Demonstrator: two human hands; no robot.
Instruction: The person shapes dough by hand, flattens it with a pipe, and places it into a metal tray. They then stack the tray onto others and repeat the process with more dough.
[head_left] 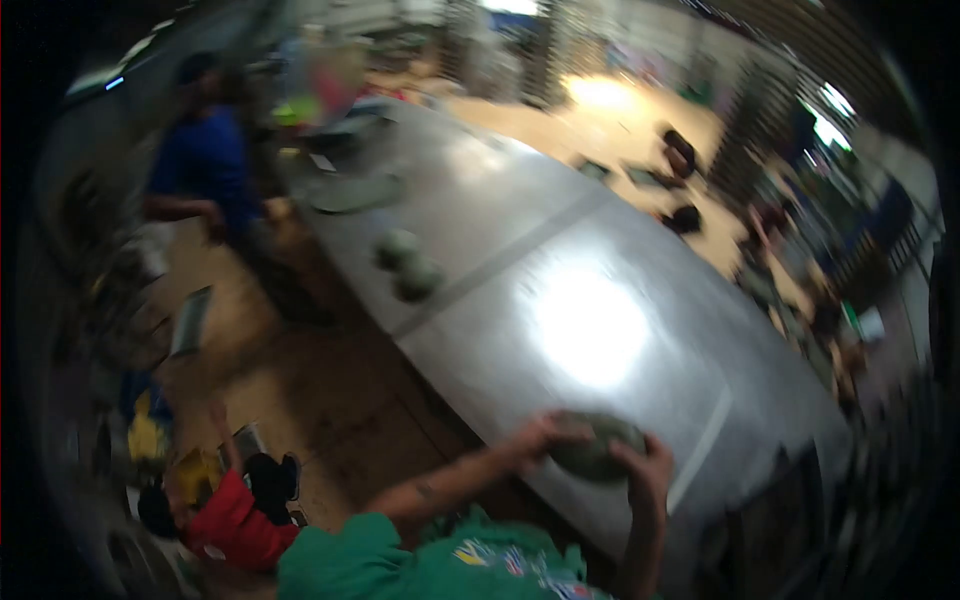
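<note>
A rounded, dark grey-green lump [597, 450] is held between my two hands above the near side of a shiny metal table [480, 370]. My left hand [543, 440] is closed on the lump's left end. At its right end my right hand [648, 466] grips with the fingers bent over it. The lump looks smooth, but blur hides what it is made of. Farther up the table, two similar round lumps [417, 278] rest touching or nearly touching each other.
A flat grey-green piece [355, 193] lies toward the table's far end. A person in blue [205, 155] stands beyond the table's left edge. Lower left, a person in red [235, 525] is low to the floor. More people [765, 225] and dark items are on the right.
</note>
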